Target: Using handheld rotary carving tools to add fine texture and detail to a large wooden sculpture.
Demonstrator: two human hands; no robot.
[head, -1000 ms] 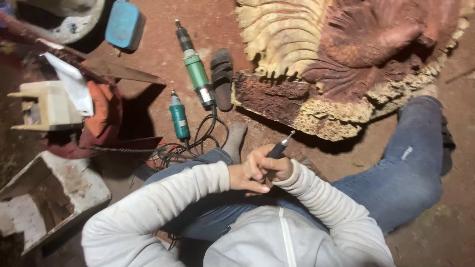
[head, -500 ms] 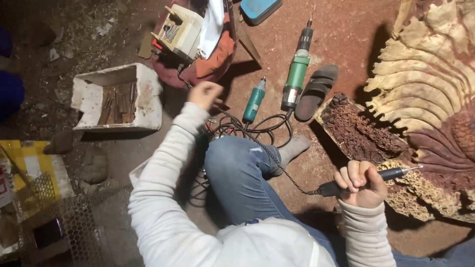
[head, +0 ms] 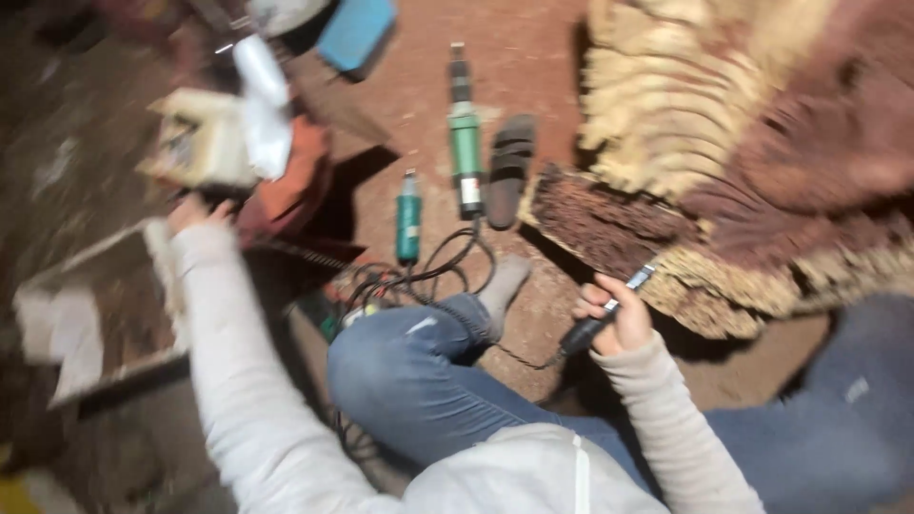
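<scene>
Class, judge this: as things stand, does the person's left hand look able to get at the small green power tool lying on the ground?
Probably yes. The left hand is stretched toward the cream box, holding nothing visible. The small green tool lies uncovered on the ground, with only the orange cloth partly between.

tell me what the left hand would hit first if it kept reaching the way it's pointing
Probably the cream-coloured boxy object just beyond the left hand, up and away from the person, with the orange cloth right beside it. The picture is blurred, so depth and whether they touch are uncertain.
</scene>
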